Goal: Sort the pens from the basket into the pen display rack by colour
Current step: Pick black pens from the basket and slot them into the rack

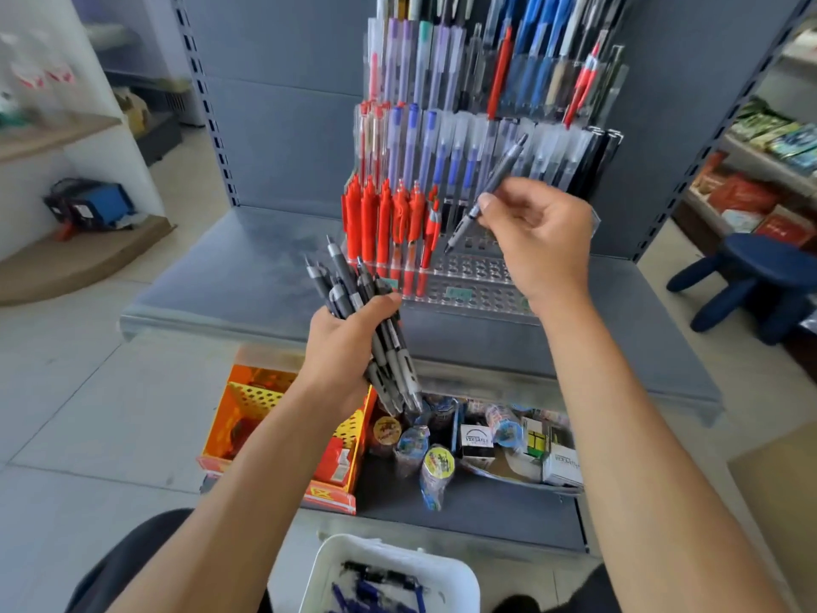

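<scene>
Grey metal shelf [247, 276] in a shop aisle, tiled floor, blue stool [751, 267] off to the right. The clear pen display rack [477, 280] stood on the shelf, red pens [380, 214] filling its near left holes. The white basket [327, 564] lay nearest me, blue pens [371, 590] inside.

My left hand [340, 347] gripped a bundle of grey pens [349, 285], fingers curled round it, tips up and far-left. My right hand [539, 232] pinched a single grey pen [504, 170] low on the barrel (thumb against fingertips), just above the rack's bare holes. Its axis ran diagonal: tip down-left, clicker up-right.

white box [476, 440] | label: "VERSAILLES" | second box [566, 466] | same
</scene>
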{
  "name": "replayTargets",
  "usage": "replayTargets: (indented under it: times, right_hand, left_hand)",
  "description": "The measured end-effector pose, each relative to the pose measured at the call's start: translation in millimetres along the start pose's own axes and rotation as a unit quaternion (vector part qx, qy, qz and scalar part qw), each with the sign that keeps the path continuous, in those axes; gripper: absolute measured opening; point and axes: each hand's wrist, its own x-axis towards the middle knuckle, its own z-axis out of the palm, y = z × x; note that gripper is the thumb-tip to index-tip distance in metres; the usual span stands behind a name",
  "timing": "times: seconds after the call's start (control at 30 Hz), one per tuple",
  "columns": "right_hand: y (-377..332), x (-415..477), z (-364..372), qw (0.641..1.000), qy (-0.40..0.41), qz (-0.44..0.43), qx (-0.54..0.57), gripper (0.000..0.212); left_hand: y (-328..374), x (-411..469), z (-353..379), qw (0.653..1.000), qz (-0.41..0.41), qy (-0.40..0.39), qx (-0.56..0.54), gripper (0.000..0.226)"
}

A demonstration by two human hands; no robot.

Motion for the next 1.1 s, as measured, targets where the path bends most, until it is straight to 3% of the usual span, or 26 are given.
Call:
replayTargets:
  times: [0.17,0.33,0.43,0.63,0.83,0.93,1.03,1.1]
  right_hand:
    - [11,1,15,0.999,0.010,-0.020,-0.037,0.016]
    - [14,1,24,0.992,-0.051,-0.034,-0.110,0.011]
    - [11,-3,33,0.989,-0.091,-0.011,-0.115,0.014]
    - [15,-4,35,0.976,-0.085,0.050,-0.193,0.013]
    - [1,-12,23,0.977,-0.094,0.099,-0.164,0.010]
    - [-20,-23,11,0.960,-0.225,0.148,-0.074,0.010]
    - [-34,-35,6,0.898,-0.393,0.194,-0.044,0.022]
    - [-37,-39,7,0.878,-0.427,0.214,-0.038,0.027]
  left_hand:
    - [-1,0,3,1.000,-0.007,-0.003,-0.018,0.007]
    - [-3,-1,6,1.000,-0.004,0.001,-0.025,0.008]
    - [-2,-2,4,1.000,-0.006,0.002,-0.022,0.007]
    - [-1,-4,0,1.000,-0.006,0.005,-0.012,0.011]
    - [0,-7,-2,1.000,-0.002,0.002,-0.011,0.012]
    - [0,-8,0,0.999,0.003,0.000,-0.038,0.008]
    - [1,-8,2,0.998,0.014,-0.008,-0.062,0.010]
    - [0,-9,3,0.997,0.014,-0.009,-0.076,0.012]
